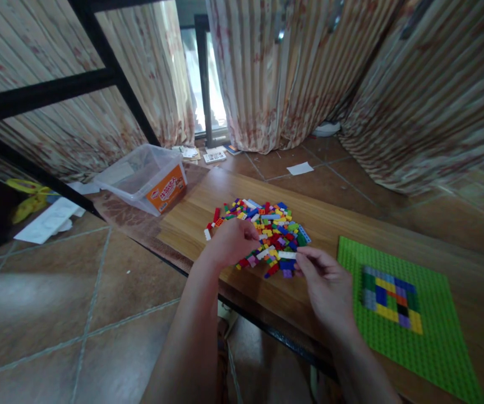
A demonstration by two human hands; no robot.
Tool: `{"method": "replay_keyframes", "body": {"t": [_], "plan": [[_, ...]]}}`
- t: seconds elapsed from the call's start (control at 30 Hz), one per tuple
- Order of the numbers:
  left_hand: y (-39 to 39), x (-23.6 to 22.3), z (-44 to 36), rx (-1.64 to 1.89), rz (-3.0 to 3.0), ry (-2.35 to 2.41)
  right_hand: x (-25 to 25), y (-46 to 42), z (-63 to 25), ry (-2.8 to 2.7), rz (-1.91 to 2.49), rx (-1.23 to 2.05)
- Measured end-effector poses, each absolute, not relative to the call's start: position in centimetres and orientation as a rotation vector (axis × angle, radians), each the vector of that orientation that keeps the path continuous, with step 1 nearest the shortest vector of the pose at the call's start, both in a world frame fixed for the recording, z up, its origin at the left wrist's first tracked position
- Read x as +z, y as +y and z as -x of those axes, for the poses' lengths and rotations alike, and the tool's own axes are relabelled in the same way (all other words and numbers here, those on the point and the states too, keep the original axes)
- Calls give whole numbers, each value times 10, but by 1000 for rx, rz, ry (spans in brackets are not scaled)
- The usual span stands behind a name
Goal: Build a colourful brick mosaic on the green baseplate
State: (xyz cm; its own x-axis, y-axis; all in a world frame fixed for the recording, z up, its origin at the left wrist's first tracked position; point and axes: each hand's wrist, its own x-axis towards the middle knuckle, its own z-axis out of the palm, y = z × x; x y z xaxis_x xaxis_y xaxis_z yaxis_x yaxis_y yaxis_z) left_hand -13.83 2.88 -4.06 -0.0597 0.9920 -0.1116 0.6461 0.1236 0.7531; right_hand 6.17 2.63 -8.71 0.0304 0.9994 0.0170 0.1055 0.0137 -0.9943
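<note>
a: landmark for this entry?
b: the brick pile [273,230]. loose, mixed colours, heaped on the wood-grained worktop [321,224].
a: right hand?
b: right hand [328,280] at the near right edge of the pile. thumb and fingers pinch one end of a white brick [287,255]; its other end points in over the pile.
a: and the left?
b: left hand [235,241] over the near left part of the pile, wrist bent, fingers curled in toward the middle. fingertips not clear; cannot tell whether they grip a brick.
a: to the right of the pile?
b: green baseplate [418,365], flat on the worktop, well apart from the pile, with the right hand between the two. a patch of joined bricks [387,310] sits on it: yellow, blue, purple, grey, green, some orange, one black. slightly blurred; stud count not readable.
a: to the left of the pile?
b: clear plastic bin [130,185], upright, well apart from the pile. orange label [168,191] on the side nearest the pile; lettering too small to read with confidence.
a: beyond the pile?
b: past the worktop's far edge, tiled floor [262,165] with a white sheet of paper [300,168] lying on it. farther back from the pile, striped curtains [262,73] hang down to the floor.
</note>
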Motion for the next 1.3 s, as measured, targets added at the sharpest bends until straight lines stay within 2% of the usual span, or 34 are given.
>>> {"method": "replay_keyframes", "body": {"t": [0.1,0.23,0.8,1.1,1.3], "plan": [[24,-38,135,507,-1737,1637,-88,27,-64,-1320,1312,1062],[20,-38,137,402,-1869,1694,-88,27,-66,-1358,1296,1021],[15,-44,144,344,-1902,1804,-91,30,-84,-1409,1480,895],[17,-40,145,323,-1884,1801,-85,18,-93,-1733,1540,529],[17,-41,144,266,-1866,1808,-90,11,-94,-1934,1660,407]]}}
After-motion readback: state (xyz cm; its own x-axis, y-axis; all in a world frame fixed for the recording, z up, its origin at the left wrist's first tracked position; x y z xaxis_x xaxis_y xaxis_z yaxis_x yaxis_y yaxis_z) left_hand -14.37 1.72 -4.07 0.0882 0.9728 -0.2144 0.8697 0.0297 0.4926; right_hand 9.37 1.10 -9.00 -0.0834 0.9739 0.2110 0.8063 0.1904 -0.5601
